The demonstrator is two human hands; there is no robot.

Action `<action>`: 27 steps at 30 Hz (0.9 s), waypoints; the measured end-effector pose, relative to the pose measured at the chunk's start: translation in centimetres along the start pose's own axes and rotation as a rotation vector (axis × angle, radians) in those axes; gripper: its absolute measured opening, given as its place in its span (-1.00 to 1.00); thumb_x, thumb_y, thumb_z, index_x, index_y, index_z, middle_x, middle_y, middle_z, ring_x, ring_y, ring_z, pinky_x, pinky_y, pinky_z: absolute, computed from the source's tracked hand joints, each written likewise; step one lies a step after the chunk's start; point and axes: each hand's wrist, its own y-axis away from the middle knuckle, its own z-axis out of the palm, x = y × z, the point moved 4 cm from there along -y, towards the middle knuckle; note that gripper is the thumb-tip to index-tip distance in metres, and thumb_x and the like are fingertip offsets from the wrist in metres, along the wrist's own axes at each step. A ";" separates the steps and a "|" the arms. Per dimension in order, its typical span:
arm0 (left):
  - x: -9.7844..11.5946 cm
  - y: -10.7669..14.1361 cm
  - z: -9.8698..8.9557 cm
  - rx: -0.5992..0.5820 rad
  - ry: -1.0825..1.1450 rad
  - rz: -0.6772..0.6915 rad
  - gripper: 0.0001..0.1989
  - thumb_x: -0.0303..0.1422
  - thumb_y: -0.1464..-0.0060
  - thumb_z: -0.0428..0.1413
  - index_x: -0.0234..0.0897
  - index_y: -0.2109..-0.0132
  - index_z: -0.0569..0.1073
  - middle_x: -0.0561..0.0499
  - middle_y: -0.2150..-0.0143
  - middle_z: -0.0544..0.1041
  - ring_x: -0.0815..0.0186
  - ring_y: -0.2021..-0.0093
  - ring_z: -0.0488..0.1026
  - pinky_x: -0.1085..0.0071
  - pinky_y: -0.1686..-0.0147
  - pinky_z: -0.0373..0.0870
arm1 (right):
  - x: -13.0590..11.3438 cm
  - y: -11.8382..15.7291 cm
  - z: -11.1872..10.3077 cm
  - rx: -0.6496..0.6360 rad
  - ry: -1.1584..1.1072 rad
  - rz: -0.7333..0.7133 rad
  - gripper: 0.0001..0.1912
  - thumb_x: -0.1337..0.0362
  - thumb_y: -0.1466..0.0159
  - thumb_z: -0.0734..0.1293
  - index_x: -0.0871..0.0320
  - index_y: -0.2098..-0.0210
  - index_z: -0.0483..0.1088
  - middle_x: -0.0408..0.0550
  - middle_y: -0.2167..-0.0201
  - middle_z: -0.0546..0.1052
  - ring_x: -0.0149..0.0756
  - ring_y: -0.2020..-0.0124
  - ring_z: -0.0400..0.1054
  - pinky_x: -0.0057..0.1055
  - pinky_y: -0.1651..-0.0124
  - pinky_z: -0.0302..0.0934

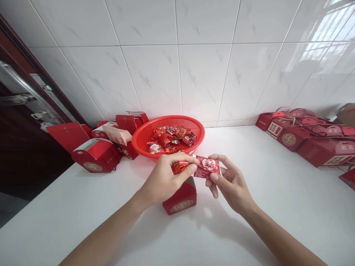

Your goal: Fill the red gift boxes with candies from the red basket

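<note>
Between thumb and fingers, my right hand [229, 183] pinches a flat red candy packet [206, 167] with a white round emblem. My left hand [173, 173] is closed, its fingertips at the packet's left end, with another orange-red wrapped candy [179, 167] in its grip. Both hands are above a small red gift box [180, 201] that stands on the white table; its upper part is mostly hidden by the left hand. Just behind the hands is a red plastic basket [135, 146] holding several wrapped candies [166, 137].
Several open red boxes [95, 157] stand on the left side of the white table [133, 229]. At the right, several closed red boxes [294, 138] sit along the tiled wall [205, 81]. A dark door [24, 136] with a metal handle is at far left.
</note>
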 end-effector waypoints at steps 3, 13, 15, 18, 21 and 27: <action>0.0 0.0 0.1 0.003 0.010 -0.002 -0.80 -0.26 -0.21 0.16 -0.23 0.18 0.65 -0.02 0.28 0.63 0.28 0.34 0.52 0.43 0.36 0.49 | 0.1 0.0 0.0 -0.002 0.005 0.000 -0.53 0.10 -0.25 0.50 0.08 -0.03 0.30 -0.17 0.50 0.58 -0.40 0.67 0.33 -0.42 0.56 0.21; 0.1 0.2 0.2 -0.026 0.063 0.008 -0.84 -0.28 -0.27 0.13 -0.23 0.22 0.55 0.05 0.23 0.62 0.32 0.30 0.53 0.43 0.24 0.46 | -0.1 0.1 0.3 -0.040 -0.033 -0.011 -0.59 0.17 -0.27 0.50 0.09 0.00 0.30 -0.16 0.48 0.61 -0.45 0.67 0.34 -0.47 0.56 0.22; 0.2 0.3 0.2 -0.028 0.061 0.017 -0.85 -0.29 -0.29 0.12 -0.22 0.22 0.54 0.06 0.23 0.61 0.32 0.27 0.52 0.44 0.21 0.45 | -0.1 0.1 0.3 -0.039 -0.033 -0.012 -0.59 0.18 -0.26 0.50 0.09 0.01 0.30 -0.15 0.48 0.61 -0.45 0.68 0.33 -0.47 0.57 0.21; 0.6 0.4 0.2 -0.015 0.042 0.054 -0.85 -0.31 -0.30 0.11 -0.23 0.23 0.53 0.06 0.24 0.59 0.32 0.23 0.51 0.44 0.15 0.43 | -0.2 0.1 0.4 -0.049 -0.038 -0.016 -0.61 0.20 -0.27 0.50 0.08 0.02 0.30 -0.15 0.47 0.62 -0.47 0.68 0.34 -0.50 0.57 0.21; 1.1 0.6 0.1 0.012 -0.006 0.107 -0.85 -0.35 -0.30 0.10 -0.23 0.25 0.52 0.05 0.24 0.57 0.32 0.20 0.50 0.45 0.12 0.40 | -0.3 0.2 0.5 -0.066 -0.043 -0.021 -0.64 0.23 -0.29 0.49 0.08 0.02 0.31 -0.15 0.47 0.62 -0.50 0.68 0.34 -0.53 0.57 0.20; 1.2 0.6 0.1 0.011 0.009 0.085 -0.84 -0.36 -0.30 0.10 -0.24 0.28 0.51 0.06 0.28 0.56 0.33 0.22 0.48 0.45 0.13 0.38 | -0.3 0.2 0.5 -0.087 -0.034 -0.007 -0.66 0.27 -0.30 0.48 0.09 0.02 0.32 -0.17 0.46 0.62 -0.55 0.70 0.33 -0.58 0.58 0.16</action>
